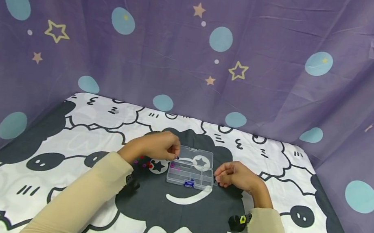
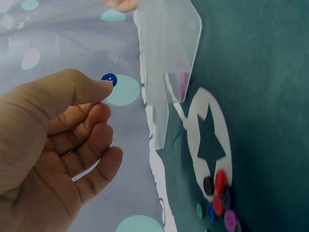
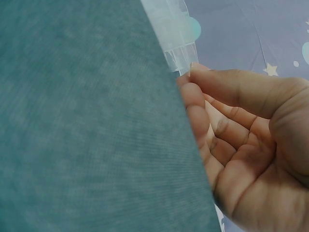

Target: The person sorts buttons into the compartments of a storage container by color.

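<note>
Between thumb and forefinger my left hand (image 1: 159, 145) pinches a small blue button (image 2: 107, 77), held beside the left side of a clear plastic compartment box (image 1: 180, 181). The box lies with its lid (image 1: 186, 152) raised and folded back, and a blue latch (image 1: 189, 183) marks its front. Pinkish-purple buttons (image 1: 173, 165) sit in a left compartment. At the box's right edge is my right hand (image 1: 239, 177); in the right wrist view its thumb and forefinger pinch the edge of the translucent box (image 3: 169, 29).
Loose buttons (image 2: 219, 193) in red, black, blue, green and purple lie left of the box, some on the white star print (image 1: 158, 165). A sheep-patterned cloth (image 1: 178, 214) covers the table. Behind hangs a purple curtain (image 1: 166, 63) with stars and dots.
</note>
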A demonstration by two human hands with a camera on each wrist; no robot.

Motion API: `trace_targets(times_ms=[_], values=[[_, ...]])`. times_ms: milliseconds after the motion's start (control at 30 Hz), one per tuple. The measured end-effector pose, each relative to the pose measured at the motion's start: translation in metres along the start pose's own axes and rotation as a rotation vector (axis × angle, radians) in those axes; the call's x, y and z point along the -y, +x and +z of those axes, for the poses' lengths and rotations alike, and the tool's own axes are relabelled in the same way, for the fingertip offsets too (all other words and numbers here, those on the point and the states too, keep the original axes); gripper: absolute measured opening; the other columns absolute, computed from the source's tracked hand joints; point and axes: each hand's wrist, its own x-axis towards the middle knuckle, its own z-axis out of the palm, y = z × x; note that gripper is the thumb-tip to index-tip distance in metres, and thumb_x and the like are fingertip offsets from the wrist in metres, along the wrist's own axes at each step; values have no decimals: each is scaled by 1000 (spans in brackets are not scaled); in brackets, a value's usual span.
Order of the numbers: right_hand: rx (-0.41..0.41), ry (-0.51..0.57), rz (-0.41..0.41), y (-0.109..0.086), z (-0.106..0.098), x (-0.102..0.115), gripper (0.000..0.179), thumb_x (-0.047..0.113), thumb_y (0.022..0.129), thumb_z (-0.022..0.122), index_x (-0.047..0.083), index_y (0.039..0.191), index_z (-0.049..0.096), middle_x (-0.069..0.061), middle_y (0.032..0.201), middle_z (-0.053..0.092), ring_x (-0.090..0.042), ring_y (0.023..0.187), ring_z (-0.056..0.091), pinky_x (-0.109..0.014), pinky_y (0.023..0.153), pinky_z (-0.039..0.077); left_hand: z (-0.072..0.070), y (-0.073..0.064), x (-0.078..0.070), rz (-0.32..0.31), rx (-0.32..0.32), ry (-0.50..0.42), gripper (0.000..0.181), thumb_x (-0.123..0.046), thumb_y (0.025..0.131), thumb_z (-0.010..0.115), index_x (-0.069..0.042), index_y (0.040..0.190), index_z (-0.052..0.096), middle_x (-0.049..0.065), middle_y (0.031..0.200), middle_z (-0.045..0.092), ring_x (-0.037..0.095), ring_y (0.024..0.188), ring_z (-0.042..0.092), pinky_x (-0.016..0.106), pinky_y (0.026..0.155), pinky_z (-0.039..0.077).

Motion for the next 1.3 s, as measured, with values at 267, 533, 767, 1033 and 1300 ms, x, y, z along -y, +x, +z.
trace_targets(times_ms=[267, 533, 767, 1033, 1300], values=[[-1, -4, 6, 0, 0, 0, 14, -1, 93, 67, -7, 106, 69, -8, 90, 72, -18, 75, 66, -31, 69, 56, 7, 10, -6, 43, 12, -28, 14, -4, 90, 66, -14, 82, 70, -6, 77, 61, 7, 64, 52, 25, 62, 47], [-7, -4, 11, 2, 1, 0, 15, 1, 94, 68, -7, 106, 69, -7, 89, 72, -17, 74, 66, -31, 69, 56, 14, 19, -12, 58, 24, -4, 15, -5, 91, 67, -15, 80, 70, -7, 75, 60, 6, 64, 51, 24, 62, 46], [-13, 1, 15, 3, 1, -1, 13, -1, 94, 67, -6, 105, 70, -6, 89, 72, -17, 74, 66, -31, 69, 56, 16, 27, -20, 86, 39, 2, 18, -5, 90, 66, -18, 78, 69, -8, 74, 58, 5, 62, 48, 24, 61, 43], [-7, 1, 1, 3, 0, -2, 15, 0, 93, 68, -9, 105, 68, -7, 88, 72, -16, 73, 65, -31, 68, 56, 19, 33, -27, 76, 63, -17, 17, -3, 90, 66, -17, 81, 69, -7, 73, 60, 5, 62, 51, 24, 61, 46], [-11, 1, 9, 3, 0, -2, 14, 1, 93, 69, -8, 105, 69, -7, 87, 72, -17, 73, 65, -31, 68, 56, 25, 37, -33, 75, 75, -16, 18, -3, 90, 67, -17, 78, 68, -7, 72, 60, 5, 62, 50, 23, 61, 45]])
